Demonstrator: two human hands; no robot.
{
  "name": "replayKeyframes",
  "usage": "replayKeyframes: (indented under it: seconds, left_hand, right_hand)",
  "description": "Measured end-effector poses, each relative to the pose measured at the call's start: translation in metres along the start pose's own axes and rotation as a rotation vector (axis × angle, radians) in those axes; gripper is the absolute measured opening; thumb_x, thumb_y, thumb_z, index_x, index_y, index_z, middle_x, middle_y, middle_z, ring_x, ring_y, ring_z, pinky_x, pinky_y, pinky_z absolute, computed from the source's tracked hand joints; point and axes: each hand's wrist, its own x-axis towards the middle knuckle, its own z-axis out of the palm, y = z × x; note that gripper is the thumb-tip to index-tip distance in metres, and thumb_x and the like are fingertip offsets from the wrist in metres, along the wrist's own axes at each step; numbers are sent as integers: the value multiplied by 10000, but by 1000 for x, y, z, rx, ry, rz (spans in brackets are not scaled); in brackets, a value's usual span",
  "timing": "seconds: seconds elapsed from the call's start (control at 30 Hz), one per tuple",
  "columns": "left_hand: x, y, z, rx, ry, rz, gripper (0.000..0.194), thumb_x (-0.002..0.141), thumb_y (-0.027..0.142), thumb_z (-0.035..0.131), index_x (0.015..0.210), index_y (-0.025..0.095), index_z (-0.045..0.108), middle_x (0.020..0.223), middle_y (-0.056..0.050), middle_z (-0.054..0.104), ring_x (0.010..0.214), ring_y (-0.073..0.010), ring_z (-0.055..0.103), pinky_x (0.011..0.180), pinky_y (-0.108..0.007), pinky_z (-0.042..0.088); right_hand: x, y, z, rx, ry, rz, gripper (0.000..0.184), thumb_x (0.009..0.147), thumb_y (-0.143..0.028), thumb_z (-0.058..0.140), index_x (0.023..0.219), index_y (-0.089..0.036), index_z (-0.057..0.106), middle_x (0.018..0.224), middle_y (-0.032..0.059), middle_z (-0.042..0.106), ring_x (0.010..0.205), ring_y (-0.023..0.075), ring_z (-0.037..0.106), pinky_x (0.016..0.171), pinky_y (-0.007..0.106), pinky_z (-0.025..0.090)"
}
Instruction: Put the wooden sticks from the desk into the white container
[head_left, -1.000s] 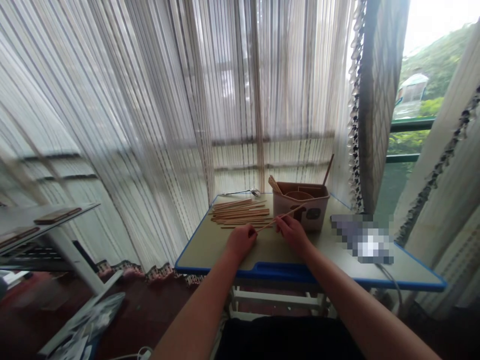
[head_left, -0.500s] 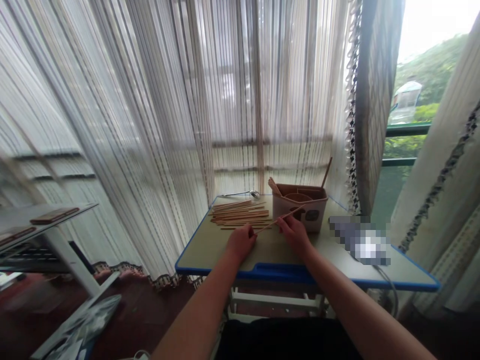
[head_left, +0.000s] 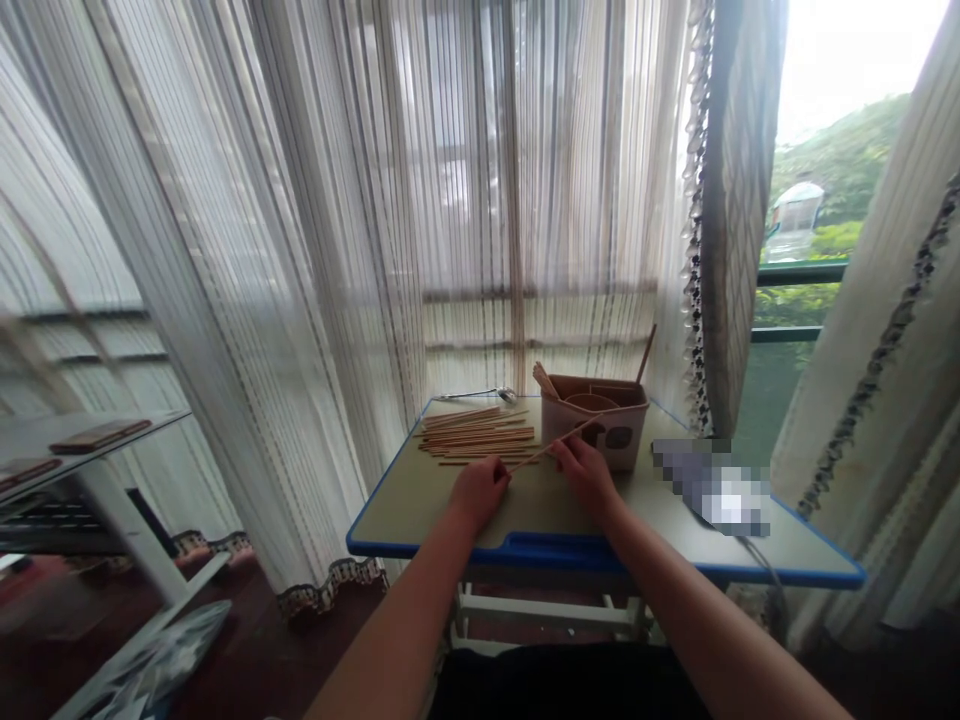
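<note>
Head view, the only one. Left grip (head_left: 482, 488) is pinching one thin stick (head_left: 532, 458) by its near end. Right grip (head_left: 583, 465) is pinching the same stick around the middle, thumb against finger. The stick is slanting up and away from the left grip, passing the right one and running on in front of the box (head_left: 564, 411). Whether its far tip is touching the box, I am not making out.

Just beyond the left grip, a loose pile of sticks (head_left: 480, 434) is lying flat on the desk (head_left: 409, 510); past the pile a ladle (head_left: 506, 396) is resting. The box is standing just beyond the right grip, a bundle of sticks (head_left: 545, 380) poking out.

Handling: the stick is looking very light, stiff, probably wooden. It is running straight, showing no sag between the grips. Being so slim, it is likely inviting a roll under the fingertips, and could be snapping under a hard bend. Best hold: near end plus middle, pressing lightly. In the pile, sticks are lying close; the uneven ends are seeming the easier places for taking one.
</note>
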Motion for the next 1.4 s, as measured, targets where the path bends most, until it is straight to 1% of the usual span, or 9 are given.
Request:
replayKeyframes:
  seconds: [0.3, 0.5, 0.67, 0.77, 0.83, 0.97, 1.13, 1.27, 1.4]
  left_hand:
    - [0, 4, 1, 21, -31, 96, 231, 803, 283, 418, 876, 228, 630, 887, -29, 630, 808, -144, 555, 725, -235, 380]
    - [-1, 8, 3, 75, -41, 82, 237, 789, 296, 431, 899, 230, 630, 925, -38, 615, 816, -152, 553, 738, -247, 392]
    - [-5, 17, 2, 97, -18, 98, 222, 772, 263, 450, 918, 210, 608, 923, -51, 613, 842, -166, 548, 745, -263, 395]
    - [-8, 29, -1, 62, 70, 154, 203, 782, 246, 438, 896, 214, 603, 897, -48, 612, 852, -164, 540, 787, -274, 384]
    - [-5, 39, -6, -8, 195, 158, 200, 796, 247, 421, 890, 208, 592, 891, -47, 607, 854, -152, 533, 811, -267, 375]
    - [24, 53, -11, -154, 357, 80, 208, 807, 264, 396, 908, 183, 560, 845, -35, 594, 753, -122, 533, 743, -243, 402]
    - [62, 47, 0, -55, 259, 108, 231, 772, 265, 458, 964, 176, 551, 910, -54, 577, 844, -155, 518, 798, -272, 385]
    - [66, 32, 16, 89, 139, 113, 308, 739, 249, 507, 1044, 216, 535, 1044, -61, 540, 1016, -204, 446, 899, -323, 318]
    - [63, 21, 25, 96, 123, 94, 306, 749, 275, 501, 1049, 221, 537, 1039, -60, 533, 1031, -210, 429, 910, -326, 304]
  right_hand:
    - [-1, -3, 2, -46, -29, -3, 283, 822, -414, 343, 883, -198, 516, 538, -17, 546, 519, 145, 527, 547, 242, 360]
    - [-2, -6, 0, -63, 21, -36, 263, 834, -391, 318, 870, -204, 500, 537, -14, 541, 499, 139, 521, 535, 236, 362]
    - [-3, -4, -2, -160, 89, -106, 252, 832, -378, 314, 880, -207, 492, 738, 50, 612, 619, 170, 568, 572, 251, 374]
    - [-3, -1, -4, -172, 120, -117, 251, 840, -381, 299, 867, -211, 482, 775, 60, 613, 665, 181, 576, 595, 257, 382]
    - [-2, 0, -5, -158, 146, -93, 257, 848, -383, 282, 869, -212, 473, 746, 53, 610, 648, 177, 573, 582, 254, 382]
    - [-3, -1, -8, -220, 227, -72, 256, 856, -378, 277, 857, -211, 471, 732, 51, 612, 636, 178, 572, 565, 249, 365]
    - [-6, -5, -12, -347, 312, -68, 263, 853, -363, 284, 834, -203, 492, 704, 61, 610, 605, 181, 560, 548, 251, 343]
    - [-6, -7, -13, -346, 358, -39, 261, 842, -361, 302, 811, -205, 509, 694, 61, 604, 579, 174, 535, 550, 259, 342]
    - [-2, -3, -10, -156, 315, -49, 246, 841, -367, 308, 814, -209, 495, 723, 48, 590, 620, 162, 528, 587, 258, 368]
